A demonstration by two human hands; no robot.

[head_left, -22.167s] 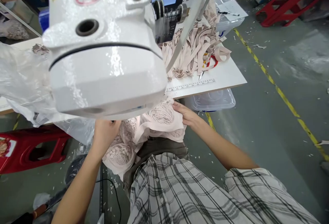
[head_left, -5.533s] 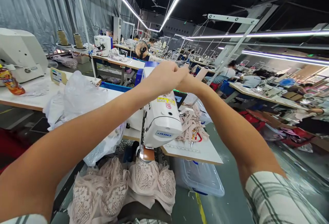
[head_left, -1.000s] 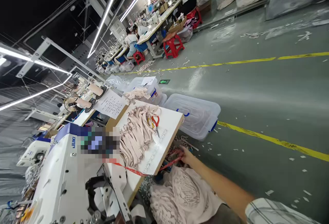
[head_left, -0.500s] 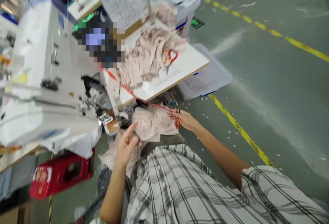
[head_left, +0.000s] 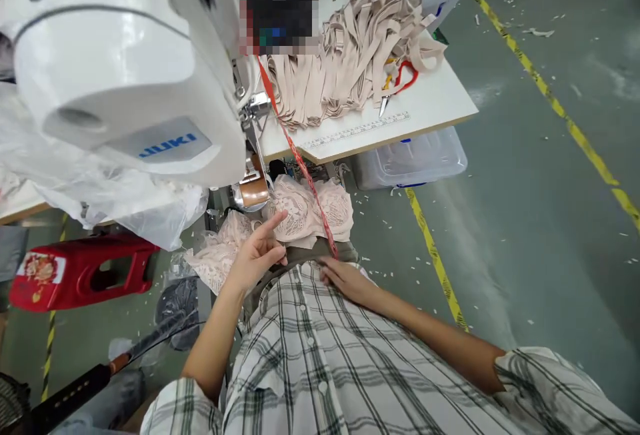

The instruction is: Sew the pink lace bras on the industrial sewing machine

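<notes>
My left hand (head_left: 260, 255) is raised beside the sewing machine's free end, index finger and thumb stretched out and the others curled, with nothing visible in it. Just beyond it a pale pink lace bra (head_left: 295, 205) lies over my lap. More lace (head_left: 225, 242) hangs left of my wrist. My right hand (head_left: 347, 282) is low against my checked shirt, its fingers bent inward. A red patterned strap (head_left: 310, 182) runs straight down from the machine, across the bra, into that hand. Whatever else the palm holds is hidden.
A white sewing machine (head_left: 115, 88) looms at upper left. Beige strips (head_left: 345, 55) and red-handled scissors (head_left: 400, 78) lie on the white table (head_left: 450, 105). A clear plastic box (head_left: 415, 158) stands below it. A red stool (head_left: 80, 268) and a black pole (head_left: 75, 388) are at left.
My right hand has drawn back from the bra to my shirt, bringing the strap with it. The orange object at its fingers is now hidden. My view has shifted, so the machine looms larger.
</notes>
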